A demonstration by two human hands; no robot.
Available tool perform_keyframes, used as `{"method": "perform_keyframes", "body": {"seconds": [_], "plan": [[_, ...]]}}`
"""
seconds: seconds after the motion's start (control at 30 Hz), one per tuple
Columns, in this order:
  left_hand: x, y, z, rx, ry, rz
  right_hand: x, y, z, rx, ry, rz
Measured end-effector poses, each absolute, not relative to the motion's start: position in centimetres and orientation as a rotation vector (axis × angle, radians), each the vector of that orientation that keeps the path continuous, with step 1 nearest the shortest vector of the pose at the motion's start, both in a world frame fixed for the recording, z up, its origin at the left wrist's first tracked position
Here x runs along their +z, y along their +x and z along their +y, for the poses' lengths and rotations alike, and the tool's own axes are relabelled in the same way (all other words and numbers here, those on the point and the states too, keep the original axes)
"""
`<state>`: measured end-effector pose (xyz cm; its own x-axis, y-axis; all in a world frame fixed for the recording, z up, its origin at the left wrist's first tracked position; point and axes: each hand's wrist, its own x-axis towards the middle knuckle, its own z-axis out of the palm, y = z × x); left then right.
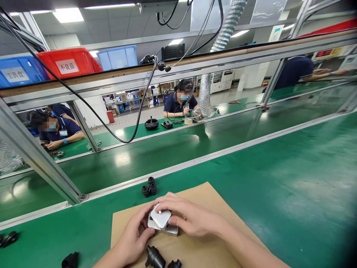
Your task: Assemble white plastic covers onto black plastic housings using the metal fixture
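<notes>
Our left hand [134,238] and right hand [192,217] both close around the metal block [170,230] above the cardboard [200,201]. It looks rigid, perhaps smooth and slippery; we judge its side edges the safest hold.

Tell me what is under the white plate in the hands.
Under the white plate, a silvery block shows at the lower right. The plate and right hand cover the rest, which cannot be seen.
</notes>
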<state>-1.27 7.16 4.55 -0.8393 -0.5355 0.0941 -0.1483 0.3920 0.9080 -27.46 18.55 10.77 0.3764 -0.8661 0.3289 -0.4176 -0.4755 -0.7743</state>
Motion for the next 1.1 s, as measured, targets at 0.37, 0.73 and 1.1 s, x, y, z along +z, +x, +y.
{"method": "perform_keyframes", "body": {"seconds": [0.37,0.73,1.1], "plan": [[4.4,-1.2,7.0,-1.39,0.617,-2.314,10.4,-28.1,18.2,-0.969,-1.95,1.037],[4.5,-1.2,7.1,-1.384,0.621,-2.314,9.3,-27.9,18.0,-0.97,-1.887,1.186],[3.3,-0.8,6.8,-1.4,0.621,-2.259,9.0,-26.7,17.6,-0.952,-2.066,1.281]]}}
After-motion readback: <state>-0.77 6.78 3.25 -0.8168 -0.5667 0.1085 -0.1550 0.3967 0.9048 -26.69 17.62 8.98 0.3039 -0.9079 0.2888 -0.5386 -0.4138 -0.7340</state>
